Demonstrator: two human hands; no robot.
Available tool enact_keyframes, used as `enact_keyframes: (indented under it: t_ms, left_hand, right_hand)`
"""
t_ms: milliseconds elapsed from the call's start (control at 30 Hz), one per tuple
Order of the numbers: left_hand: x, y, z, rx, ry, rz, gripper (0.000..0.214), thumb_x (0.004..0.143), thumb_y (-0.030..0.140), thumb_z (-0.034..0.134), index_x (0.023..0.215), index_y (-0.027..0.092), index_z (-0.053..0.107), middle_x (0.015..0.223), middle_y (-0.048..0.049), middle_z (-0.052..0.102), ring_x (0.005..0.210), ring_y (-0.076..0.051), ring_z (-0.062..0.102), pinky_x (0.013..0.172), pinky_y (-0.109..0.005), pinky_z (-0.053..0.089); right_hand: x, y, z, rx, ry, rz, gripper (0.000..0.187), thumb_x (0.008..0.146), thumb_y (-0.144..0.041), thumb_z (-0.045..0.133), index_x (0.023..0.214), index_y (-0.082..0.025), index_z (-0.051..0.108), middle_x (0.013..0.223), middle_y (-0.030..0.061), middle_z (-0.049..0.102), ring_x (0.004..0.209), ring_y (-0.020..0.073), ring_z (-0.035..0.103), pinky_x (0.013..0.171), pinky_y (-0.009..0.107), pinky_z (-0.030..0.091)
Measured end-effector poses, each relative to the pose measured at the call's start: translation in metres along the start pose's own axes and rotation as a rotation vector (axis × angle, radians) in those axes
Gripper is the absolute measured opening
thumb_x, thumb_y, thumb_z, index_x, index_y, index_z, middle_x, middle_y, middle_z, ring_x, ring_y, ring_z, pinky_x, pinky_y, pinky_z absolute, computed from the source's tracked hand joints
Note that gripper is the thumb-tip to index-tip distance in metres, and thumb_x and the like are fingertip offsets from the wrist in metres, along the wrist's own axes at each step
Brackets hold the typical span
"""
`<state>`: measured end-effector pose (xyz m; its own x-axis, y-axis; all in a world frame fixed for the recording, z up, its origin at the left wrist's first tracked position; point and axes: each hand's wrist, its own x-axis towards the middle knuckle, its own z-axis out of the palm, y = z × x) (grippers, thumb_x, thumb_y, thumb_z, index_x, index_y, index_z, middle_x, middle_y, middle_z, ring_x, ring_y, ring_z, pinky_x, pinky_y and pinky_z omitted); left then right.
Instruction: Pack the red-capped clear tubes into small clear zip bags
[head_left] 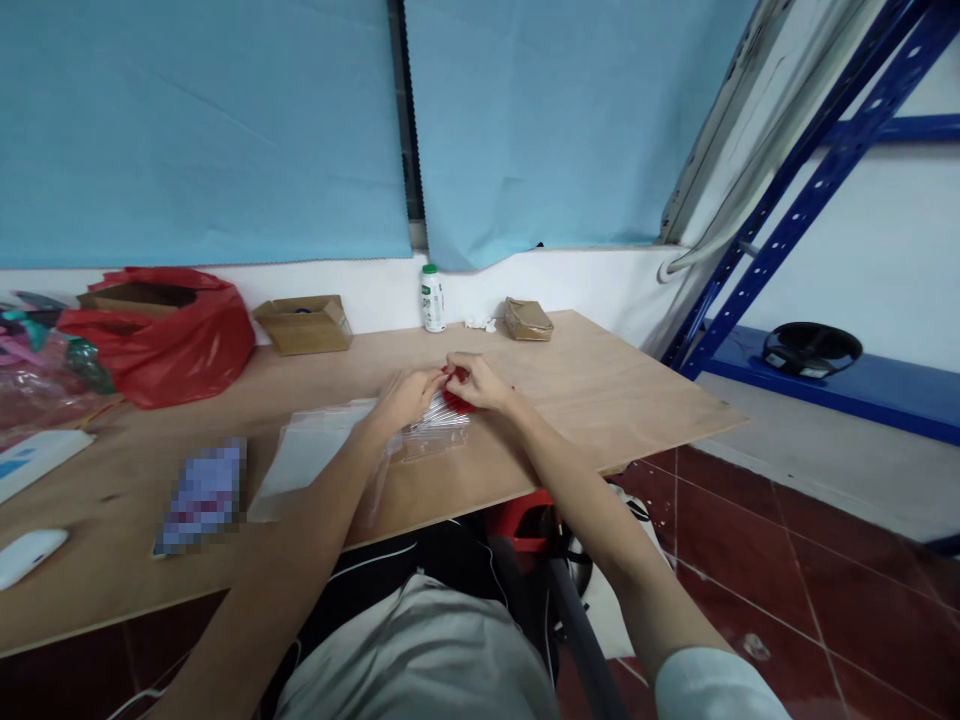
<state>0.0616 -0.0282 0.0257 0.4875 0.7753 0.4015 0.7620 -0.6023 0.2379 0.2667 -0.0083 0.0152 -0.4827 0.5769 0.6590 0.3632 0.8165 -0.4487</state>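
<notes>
My left hand [409,398] and my right hand [481,384] meet over the middle of the wooden table, fingertips nearly touching. The fingers of my right hand are closed on a small red piece [454,392], mostly covered by the hand, so its kind does not show. My left fingers are pinched together at the red piece's left side; what they grip is hidden. Just below the hands lies a bundle of thin, shiny silver sticks [439,422] over clear plastic. Flat transparent plastic bags [300,455] are spread beside and partly under my left forearm.
Along the back stand a red plastic bag [187,345] with a carton inside, an open cardboard box [307,328], a white bottle with a green cap [432,300] and a small brown box [529,320]. A blurred purple packet [202,495] and a white mouse [30,555] lie left.
</notes>
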Motion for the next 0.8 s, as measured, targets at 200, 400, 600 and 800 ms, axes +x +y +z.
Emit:
enact_keyframes:
  t_ms: [200, 400, 600, 800]
  left_hand:
    - [0.002, -0.004, -0.003, -0.006, -0.057, 0.007, 0.043, 0.104, 0.045, 0.039, 0.099, 0.027, 0.078, 0.093, -0.0101, 0.079, 0.082, -0.027, 0.069, 0.077, -0.034, 0.046]
    - [-0.001, -0.004, -0.002, 0.023, 0.021, -0.015, 0.042, 0.105, 0.048, 0.042, 0.106, 0.028, 0.079, 0.099, -0.0101, 0.079, 0.088, -0.029, 0.07, 0.079, -0.036, 0.046]
    - [-0.006, 0.001, 0.0, -0.004, 0.127, -0.025, 0.032, 0.103, 0.045, 0.05, 0.116, 0.031, 0.075, 0.116, -0.0076, 0.076, 0.098, -0.027, 0.069, 0.082, -0.035, 0.046]
    - [-0.006, 0.006, 0.003, -0.029, 0.036, -0.081, 0.032, 0.105, 0.045, 0.047, 0.118, 0.029, 0.07, 0.109, -0.0077, 0.077, 0.093, -0.028, 0.07, 0.078, -0.035, 0.044]
  right_hand:
    - [0.0, -0.007, -0.001, -0.155, -0.09, -0.036, 0.006, 0.081, -0.017, 0.052, 0.078, -0.022, 0.051, 0.075, 0.0022, 0.054, 0.077, 0.0205, 0.048, 0.074, 0.031, 0.038]
    - [-0.001, -0.009, -0.004, -0.21, -0.042, -0.051, 0.004, 0.083, -0.019, 0.053, 0.086, -0.022, 0.054, 0.082, 0.0054, 0.058, 0.085, 0.0237, 0.053, 0.08, 0.033, 0.041]
    - [-0.005, -0.005, -0.006, -0.027, 0.013, 0.045, 0.019, 0.087, -0.029, 0.056, 0.104, -0.019, 0.058, 0.088, 0.0024, 0.066, 0.077, 0.0178, 0.058, 0.076, 0.029, 0.044]
    - [-0.004, -0.004, -0.004, -0.033, 0.035, 0.072, 0.012, 0.083, -0.028, 0.058, 0.092, -0.02, 0.055, 0.084, 0.0027, 0.066, 0.074, 0.0166, 0.057, 0.073, 0.028, 0.043]
